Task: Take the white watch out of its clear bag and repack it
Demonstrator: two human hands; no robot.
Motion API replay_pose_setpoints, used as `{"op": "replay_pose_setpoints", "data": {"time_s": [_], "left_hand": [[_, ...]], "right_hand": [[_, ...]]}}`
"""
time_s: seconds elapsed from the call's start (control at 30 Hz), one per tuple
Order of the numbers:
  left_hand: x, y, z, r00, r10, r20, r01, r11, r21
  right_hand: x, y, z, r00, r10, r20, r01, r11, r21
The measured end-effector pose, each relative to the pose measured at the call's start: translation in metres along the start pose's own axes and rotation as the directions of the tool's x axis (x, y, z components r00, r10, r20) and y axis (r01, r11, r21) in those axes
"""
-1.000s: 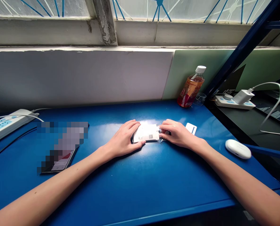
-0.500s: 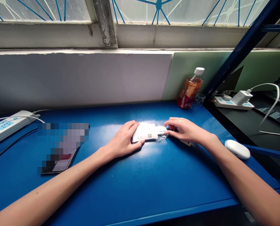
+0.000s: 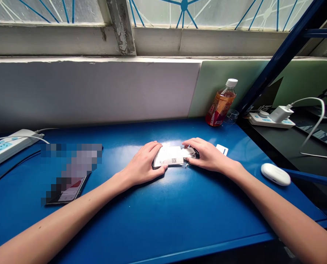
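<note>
On the glossy blue bench (image 3: 163,212) before you, a dark, flat, partly pixelated slab (image 3: 69,189) lies beyond your left forearm, a white rounded case (image 3: 275,174) beyond your right. Between your hands is the white rectangular packet (image 3: 169,156) with a printed square code; your left hand (image 3: 146,163) has its grip clamped on it. Your right hand (image 3: 206,156) curls around its shiny right end, its grip's tightness impossible to tell. Past them stands a white-capped, orange-labelled bottle (image 3: 221,107).

Seemingly a dormitory room: blue desk (image 3: 157,220), blue bunk-like frame (image 3: 288,44), power strips (image 3: 16,142), barred window (image 3: 215,14).
</note>
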State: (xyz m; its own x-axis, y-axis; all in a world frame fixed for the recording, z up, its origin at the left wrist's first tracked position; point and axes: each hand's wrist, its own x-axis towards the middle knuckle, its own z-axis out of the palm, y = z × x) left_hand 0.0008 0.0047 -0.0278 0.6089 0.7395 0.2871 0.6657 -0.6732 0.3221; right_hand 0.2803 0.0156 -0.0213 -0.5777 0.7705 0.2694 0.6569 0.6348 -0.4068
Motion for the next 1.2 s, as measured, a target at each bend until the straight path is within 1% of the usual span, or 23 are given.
{"op": "replay_pose_setpoints", "data": {"time_s": [0.07, 0.13, 0.23, 0.3, 0.5, 0.6, 0.67, 0.7, 0.77, 0.83, 0.9, 1.07, 1.13, 1.2], "left_hand": [[0.0, 0.0, 0.0, 1.0, -0.008, -0.006, 0.008, 1.0, 0.001], [0.001, 0.0, 0.001, 1.0, -0.01, -0.012, 0.01, 1.0, -0.001], [0.0, -0.001, 0.0, 1.0, -0.002, -0.013, 0.002, 1.0, -0.005], [0.0, -0.001, 0.0, 1.0, 0.006, -0.01, -0.006, 1.0, -0.004], [0.001, 0.0, -0.001, 1.0, 0.005, -0.011, -0.005, 1.0, 0.0], [0.001, 0.001, 0.0, 1.0, -0.007, -0.01, 0.007, 1.0, -0.008], [0.001, 0.0, 0.0, 1.0, -0.014, -0.014, 0.014, 1.0, -0.016], [0.001, 0.0, 0.0, 1.0, -0.017, -0.018, 0.016, 1.0, -0.021], [0.001, -0.001, 0.0, 1.0, -0.018, -0.025, 0.017, 0.999, -0.031], [0.001, -0.002, -0.001, 1.0, -0.009, -0.022, 0.009, 0.999, -0.038], [0.0, -0.001, -0.001, 1.0, -0.002, -0.005, 0.002, 0.999, -0.034], [-0.001, 0.001, -0.003, 0.999, -0.017, 0.05, 0.018, 0.999, -0.027], [-0.002, 0.001, -0.003, 0.998, -0.052, 0.047, 0.055, 0.997, -0.062], [-0.003, 0.0, -0.001, 0.996, -0.084, 0.019, 0.086, 0.99, -0.111]], "right_hand": [[-0.001, 0.002, -0.009, 1.0, 0.022, 0.02, -0.022, 1.0, -0.003], [-0.001, 0.003, -0.018, 0.997, 0.047, 0.069, -0.045, 0.999, -0.023], [-0.003, 0.004, -0.025, 0.994, 0.065, 0.087, -0.06, 0.997, -0.058], [-0.004, 0.003, -0.023, 0.995, 0.05, 0.086, -0.044, 0.997, -0.066], [-0.002, 0.001, -0.008, 0.996, -0.047, 0.076, 0.054, 0.994, -0.09], [-0.002, 0.004, -0.01, 0.992, -0.083, 0.091, 0.096, 0.984, -0.149], [-0.003, 0.008, -0.016, 0.993, -0.072, 0.098, 0.092, 0.974, -0.208], [-0.003, 0.011, -0.019, 0.995, -0.056, 0.084, 0.075, 0.966, -0.248], [-0.002, 0.017, -0.023, 1.0, -0.01, -0.013, 0.006, 0.956, -0.294], [-0.001, 0.02, -0.024, 0.993, 0.027, -0.117, -0.06, 0.957, -0.285], [0.0, 0.019, -0.022, 0.982, 0.038, -0.183, -0.087, 0.96, -0.266], [0.0, 0.008, -0.01, 0.964, 0.044, -0.261, -0.107, 0.967, -0.231], [0.0, 0.004, -0.007, 0.956, 0.052, -0.29, -0.11, 0.976, -0.188], [0.0, 0.003, -0.006, 0.95, 0.043, -0.31, -0.095, 0.983, -0.154]]}}
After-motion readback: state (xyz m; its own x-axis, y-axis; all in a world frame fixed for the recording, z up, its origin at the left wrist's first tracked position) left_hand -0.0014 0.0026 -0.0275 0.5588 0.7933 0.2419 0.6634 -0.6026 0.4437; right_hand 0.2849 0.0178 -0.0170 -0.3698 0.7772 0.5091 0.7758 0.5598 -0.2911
